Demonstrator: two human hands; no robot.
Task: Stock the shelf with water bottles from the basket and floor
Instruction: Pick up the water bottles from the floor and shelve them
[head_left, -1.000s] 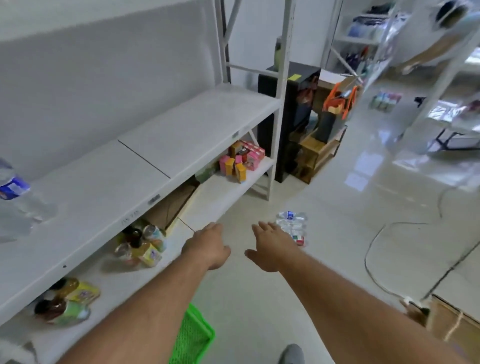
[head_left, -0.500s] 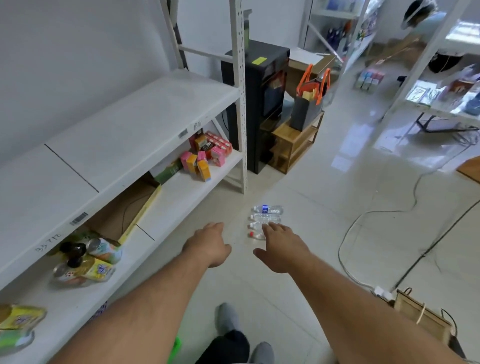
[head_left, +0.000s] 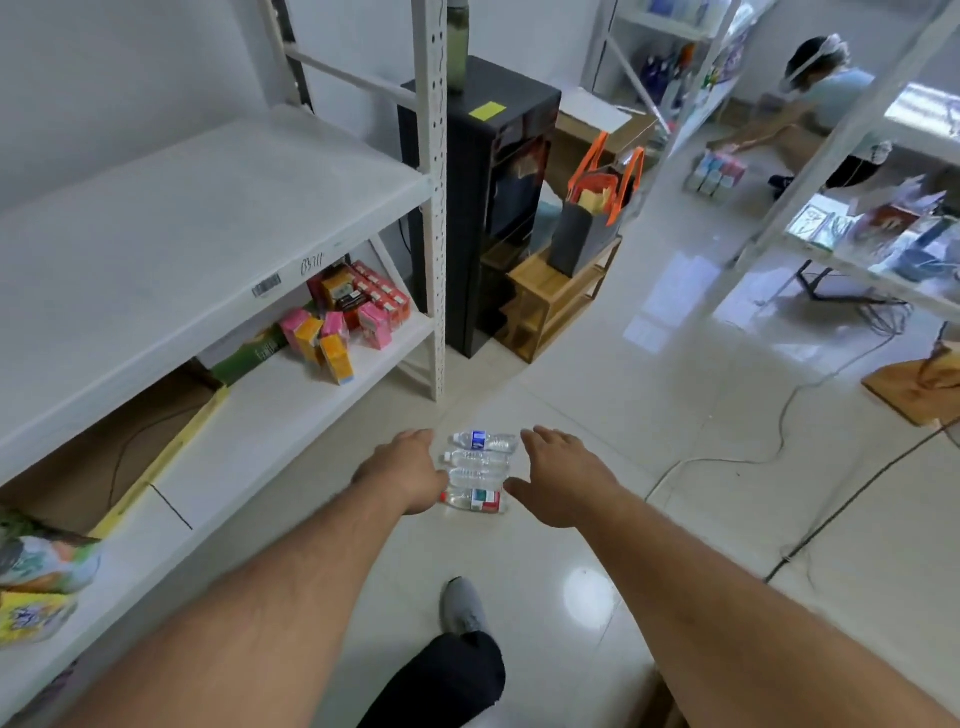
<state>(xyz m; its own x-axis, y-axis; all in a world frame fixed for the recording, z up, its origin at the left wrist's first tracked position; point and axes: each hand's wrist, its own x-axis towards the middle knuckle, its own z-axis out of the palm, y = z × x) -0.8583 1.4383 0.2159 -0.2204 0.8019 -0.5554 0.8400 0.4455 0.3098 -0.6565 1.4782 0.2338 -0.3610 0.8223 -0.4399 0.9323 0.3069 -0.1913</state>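
Down on the glossy cream tiled floor (head_left: 597, 415), four clear plastic water bottles (head_left: 478, 470) lie on their sides in a tight row, touching one another: blue-labelled bottle (head_left: 480, 440) farthest from the person, two plain clear ones in the middle, red-and-green-labelled bottle (head_left: 475, 500) nearest. Both bare arms reach forward over them. Left hand (head_left: 402, 475) sits at the row's left end, fingers loosely extended, holding nothing; whether it touches the caps is hard to tell from this angle. Right hand (head_left: 563, 480) is at the right end, fingers spread and relaxed, thumb out toward the bottles, also holding nothing, seemingly just apart from them.

White metal shelving unit (head_left: 208, 218) runs along the left; its wide upper board is bare white. Lower white board (head_left: 291, 410) carries pink and orange small cartons (head_left: 332, 332), a green box (head_left: 249, 353) and a flat open brown cardboard tray (head_left: 114, 452). Colourful packets (head_left: 36, 582) sit at the near left edge, blurred. Grey shoe (head_left: 462, 608) and black trouser leg (head_left: 447, 680) show below the arms.

Beyond the shelf post: tall black cabinet (head_left: 478, 208) with a yellow sticky note (head_left: 487, 110), a low wooden rack (head_left: 556, 296) bearing a grey bag with orange handles (head_left: 592, 218). A thin cable (head_left: 779, 436) trails across the tiles. Far right, another person (head_left: 815, 104) crouches by small cartons on the floor.
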